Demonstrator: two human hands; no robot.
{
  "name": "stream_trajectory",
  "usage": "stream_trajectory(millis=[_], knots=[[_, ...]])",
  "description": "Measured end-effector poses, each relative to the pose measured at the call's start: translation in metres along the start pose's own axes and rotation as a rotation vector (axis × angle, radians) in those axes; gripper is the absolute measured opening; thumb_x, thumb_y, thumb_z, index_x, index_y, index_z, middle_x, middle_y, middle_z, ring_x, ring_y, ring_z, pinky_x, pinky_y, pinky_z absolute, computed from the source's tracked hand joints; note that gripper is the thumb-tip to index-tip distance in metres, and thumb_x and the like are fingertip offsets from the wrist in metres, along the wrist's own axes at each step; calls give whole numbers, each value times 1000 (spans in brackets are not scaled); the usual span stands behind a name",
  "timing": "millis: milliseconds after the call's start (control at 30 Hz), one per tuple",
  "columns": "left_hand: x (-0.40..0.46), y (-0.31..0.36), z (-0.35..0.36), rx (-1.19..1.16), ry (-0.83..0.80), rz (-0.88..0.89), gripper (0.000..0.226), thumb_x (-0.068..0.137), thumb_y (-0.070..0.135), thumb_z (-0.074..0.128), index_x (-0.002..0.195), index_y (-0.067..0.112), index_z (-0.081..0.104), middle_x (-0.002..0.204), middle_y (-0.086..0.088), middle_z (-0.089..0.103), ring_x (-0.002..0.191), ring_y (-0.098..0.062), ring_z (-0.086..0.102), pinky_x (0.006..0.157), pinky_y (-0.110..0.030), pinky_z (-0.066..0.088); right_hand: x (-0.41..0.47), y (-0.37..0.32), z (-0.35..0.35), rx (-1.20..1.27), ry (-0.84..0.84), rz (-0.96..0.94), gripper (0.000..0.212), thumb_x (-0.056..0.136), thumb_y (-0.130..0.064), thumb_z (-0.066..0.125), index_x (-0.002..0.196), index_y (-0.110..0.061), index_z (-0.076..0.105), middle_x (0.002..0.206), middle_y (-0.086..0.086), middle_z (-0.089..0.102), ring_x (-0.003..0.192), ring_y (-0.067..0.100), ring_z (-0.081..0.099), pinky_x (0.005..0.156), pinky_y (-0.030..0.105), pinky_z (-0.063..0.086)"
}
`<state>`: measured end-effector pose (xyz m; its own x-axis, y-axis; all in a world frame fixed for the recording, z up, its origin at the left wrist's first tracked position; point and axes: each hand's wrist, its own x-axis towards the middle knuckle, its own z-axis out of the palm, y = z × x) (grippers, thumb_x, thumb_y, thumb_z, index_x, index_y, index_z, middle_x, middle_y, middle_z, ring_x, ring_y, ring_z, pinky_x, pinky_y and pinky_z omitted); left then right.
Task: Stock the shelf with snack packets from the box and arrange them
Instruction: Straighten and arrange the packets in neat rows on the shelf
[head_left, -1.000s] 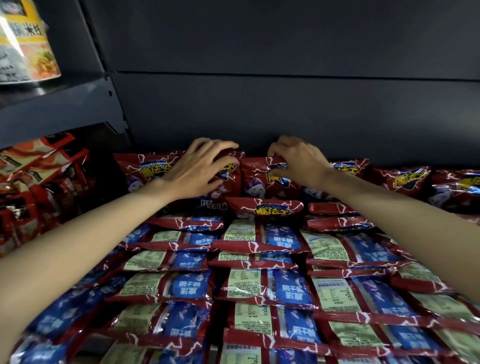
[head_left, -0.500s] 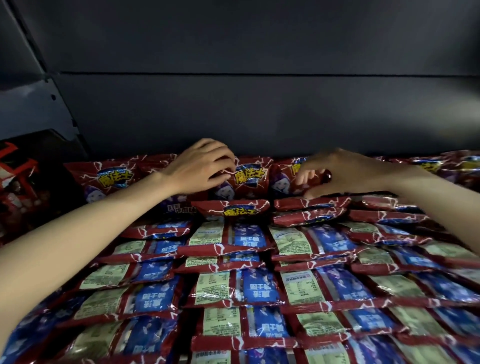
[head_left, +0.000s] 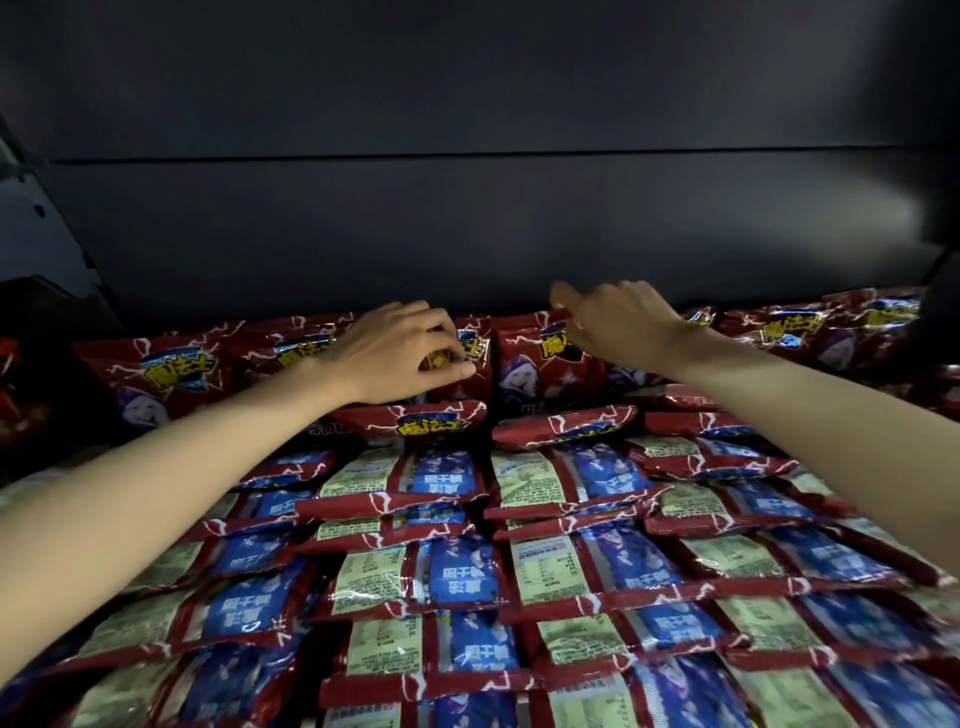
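Observation:
Red snack packets fill the shelf in overlapping rows. The front rows (head_left: 457, 571) lie face down, showing blue and green backs. At the back a row stands upright against the dark panel, among them a packet (head_left: 524, 364) with a wizard picture. My left hand (head_left: 400, 353) curls its fingers round the top of an upright packet (head_left: 467, 358) in the middle of the back row. My right hand (head_left: 618, 327) reaches over the neighbouring wizard packet, fingers bent at its top edge with the index finger raised. The box is not in view.
A dark grey back panel (head_left: 467, 234) rises right behind the packets. More upright red packets (head_left: 841, 332) run along the back right. A shelf bracket and dark gap (head_left: 47, 291) sit at the far left. A dark shape (head_left: 940, 306) blocks the right edge.
The view has swung to the right. My right hand moved from the packets further right back to the upright packet beside my left hand. My left hand stayed on the back row.

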<state>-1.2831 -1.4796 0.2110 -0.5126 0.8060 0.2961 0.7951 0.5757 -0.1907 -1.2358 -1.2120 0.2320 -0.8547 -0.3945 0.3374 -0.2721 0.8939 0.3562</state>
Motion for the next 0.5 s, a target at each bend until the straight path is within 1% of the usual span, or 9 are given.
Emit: stream_trajectory(millis=[100,167,200,267,333,367,433,467,500], knots=[[-4,3,4,50,-46,14,80,80,77,11,122,28,58,127,7,52,114,-12,46,97,-32,39,-4,-1,11,-82,16,-220,58,94,-54,26,128,-12,48,89,10,70,78,31,68,54,32,46],[-6,3,4,70,-50,9,81,79,78,11,126,28,55,129,6,50,116,-13,44,98,-32,38,-3,-4,21,-160,-46,-294,67,89,-63,31,134,-15,42,102,8,68,88,28,67,60,34,51],[-6,3,4,74,-49,8,81,80,77,12,128,27,54,129,5,50,117,-13,44,98,-32,38,-1,-7,24,-151,-75,-290,65,89,-61,38,138,-18,37,108,7,66,94,27,66,66,35,53],[-7,6,2,76,-47,12,76,83,74,17,131,27,51,131,4,49,118,-14,44,98,-33,38,2,-12,23,12,-133,-239,61,91,-51,50,141,-20,35,113,9,64,101,27,63,78,35,51],[-9,6,2,66,-52,17,68,85,69,25,134,27,47,133,3,47,120,-14,42,99,-33,37,7,-10,18,255,-248,-122,60,91,-44,56,141,-16,38,118,11,62,108,28,59,84,31,43],[-10,6,2,60,-56,21,66,86,66,28,136,27,45,135,3,46,121,-14,42,100,-33,37,9,-6,16,338,-313,-73,63,91,-43,57,143,-15,37,128,11,57,115,27,55,89,29,40],[-11,4,2,48,-58,31,61,88,62,32,137,28,44,136,3,46,122,-14,42,100,-32,37,13,1,14,411,-425,-5,69,91,-44,56,147,-14,29,148,7,39,132,24,41,102,29,32],[-11,4,2,40,-51,38,58,90,60,35,137,27,44,135,3,46,122,-14,42,100,-32,36,15,2,14,422,-441,8,71,90,-44,56,148,-15,27,151,6,35,135,23,37,106,30,30],[-11,4,2,31,-41,45,55,91,57,38,136,27,45,134,2,47,121,-15,43,99,-32,36,16,2,15,403,-428,10,71,90,-45,57,147,-16,29,149,7,38,133,24,39,106,32,32]])
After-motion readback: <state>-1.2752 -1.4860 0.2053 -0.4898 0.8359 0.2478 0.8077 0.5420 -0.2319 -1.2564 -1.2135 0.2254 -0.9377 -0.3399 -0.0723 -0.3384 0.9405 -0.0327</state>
